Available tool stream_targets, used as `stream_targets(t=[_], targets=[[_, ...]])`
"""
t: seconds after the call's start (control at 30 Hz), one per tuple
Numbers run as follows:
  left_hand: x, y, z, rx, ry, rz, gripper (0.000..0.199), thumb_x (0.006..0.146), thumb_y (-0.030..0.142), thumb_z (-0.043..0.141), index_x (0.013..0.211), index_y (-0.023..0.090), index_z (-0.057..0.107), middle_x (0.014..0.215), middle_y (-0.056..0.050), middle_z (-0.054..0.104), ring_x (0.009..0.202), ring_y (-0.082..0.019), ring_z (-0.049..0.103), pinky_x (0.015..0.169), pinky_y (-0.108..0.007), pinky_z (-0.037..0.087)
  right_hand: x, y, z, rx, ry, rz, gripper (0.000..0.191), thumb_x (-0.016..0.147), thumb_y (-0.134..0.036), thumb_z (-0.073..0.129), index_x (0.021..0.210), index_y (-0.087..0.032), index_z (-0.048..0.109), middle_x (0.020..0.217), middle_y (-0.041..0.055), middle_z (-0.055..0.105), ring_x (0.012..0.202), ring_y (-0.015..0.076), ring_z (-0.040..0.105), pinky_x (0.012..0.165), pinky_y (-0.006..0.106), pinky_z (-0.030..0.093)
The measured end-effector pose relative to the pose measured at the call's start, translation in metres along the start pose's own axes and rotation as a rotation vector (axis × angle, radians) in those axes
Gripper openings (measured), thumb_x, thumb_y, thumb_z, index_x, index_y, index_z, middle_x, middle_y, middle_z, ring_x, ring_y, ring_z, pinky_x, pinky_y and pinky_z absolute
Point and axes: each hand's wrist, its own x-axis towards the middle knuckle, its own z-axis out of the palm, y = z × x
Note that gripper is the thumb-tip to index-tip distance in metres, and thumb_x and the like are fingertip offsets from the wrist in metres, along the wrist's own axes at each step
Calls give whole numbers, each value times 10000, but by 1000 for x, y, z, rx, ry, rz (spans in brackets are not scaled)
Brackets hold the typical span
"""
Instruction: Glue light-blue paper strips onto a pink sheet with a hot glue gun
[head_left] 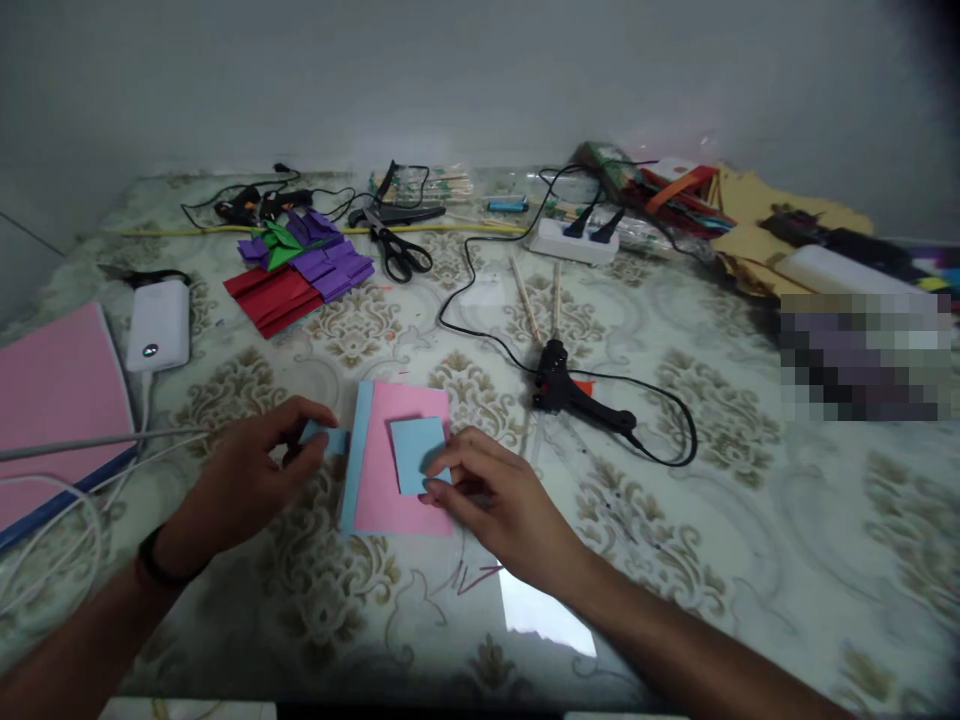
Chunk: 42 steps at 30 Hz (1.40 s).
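Observation:
Pink paper [375, 460] with a light blue strip [360, 450] along its left edge lies on the patterned table. Over it, my right hand [487, 490] pinches the lower right corner of a light blue rectangle of paper [416, 450]. My left hand [255, 465], with a dark band at the wrist, holds a smaller light blue piece [335, 440] between thumb and forefinger, just left of the pink paper.
A black glue gun [574, 390] with its cord lies to the right. Behind are black scissors [401, 255], folded coloured papers [300, 270] and a power strip [574, 243]. At left sit a white power bank [160, 325], cables and a large pink sheet [60, 400].

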Motion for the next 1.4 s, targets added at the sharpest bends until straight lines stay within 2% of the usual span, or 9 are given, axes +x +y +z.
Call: stream_targets(t=[0.13, 0.23, 0.43, 0.57, 0.73, 0.9, 1.17, 1.27, 1.4], targets=[[8, 24, 16, 190, -117, 324, 194, 891, 168, 524, 982, 219, 687, 695, 34, 679, 598, -146, 614, 630, -272, 450, 2, -4, 4, -71, -31, -37, 188, 974, -158, 663, 1129, -238, 734, 1045, 66, 630, 924, 176, 659, 756, 273, 602], [15, 30, 30, 324, -227, 408, 209, 889, 77, 491, 956, 188, 655, 846, -42, 741, 756, -207, 685, 706, -324, 480, 2, -5, 7, -108, -16, -18, 274, 962, -133, 656, 1212, -232, 711, 1039, 65, 629, 909, 181, 657, 780, 303, 600], [16, 17, 46, 63, -203, 336, 362, 891, 158, 594, 1246, 211, 544, 816, 31, 643, 615, -147, 593, 623, -279, 458, 3, 0, 6, 105, 78, 128, 103, 965, -214, 674, 1067, -223, 668, 1005, 32, 655, 762, 143, 714, 714, 291, 591], [10, 5, 47, -40, -192, 278, 350, 932, 171, 605, 1261, 232, 504, 885, 31, 587, 651, -124, 546, 641, -262, 459, 5, 2, 3, 111, 132, 127, 145, 928, -258, 739, 1066, -220, 716, 1009, 32, 662, 760, 133, 692, 703, 271, 568], [5, -3, 48, -162, -112, 357, 381, 932, 86, 548, 1270, 232, 448, 1052, -25, 571, 761, -134, 545, 747, -288, 512, 11, -5, 5, -12, 20, 39, 192, 970, -253, 705, 1146, -214, 770, 903, 22, 653, 782, 136, 648, 713, 256, 529], [4, -4, 46, -214, -102, 399, 571, 818, 2, 526, 1344, 201, 422, 995, -24, 528, 873, -174, 563, 838, -337, 534, 20, -9, 8, -95, -58, 2, 221, 1001, -173, 642, 1167, -208, 783, 966, 41, 694, 814, 141, 652, 749, 263, 515], [5, -8, 48, -160, -90, 381, 339, 924, 98, 607, 1249, 195, 588, 1245, -82, 561, 780, -109, 616, 782, -291, 591, 38, -13, 1, -207, -221, -36, 260, 973, -95, 643, 1173, -185, 784, 909, 31, 691, 728, 130, 612, 691, 250, 494], [4, -12, 50, -89, -98, 401, 377, 943, 133, 626, 1314, 187, 590, 1384, -116, 599, 997, -173, 702, 879, -323, 616, 43, -12, -2, -228, -266, -66, 264, 973, -79, 634, 1172, -179, 775, 922, 34, 692, 737, 128, 615, 703, 251, 504], [3, -17, 52, -28, -89, 435, 425, 967, 156, 624, 1388, 177, 570, 1449, -131, 626, 1306, -246, 640, 1086, -407, 572, 44, -6, -4, -218, -283, -67, 268, 973, -99, 653, 1209, -187, 746, 881, 10, 655, 687, 115, 602, 679, 243, 525]])
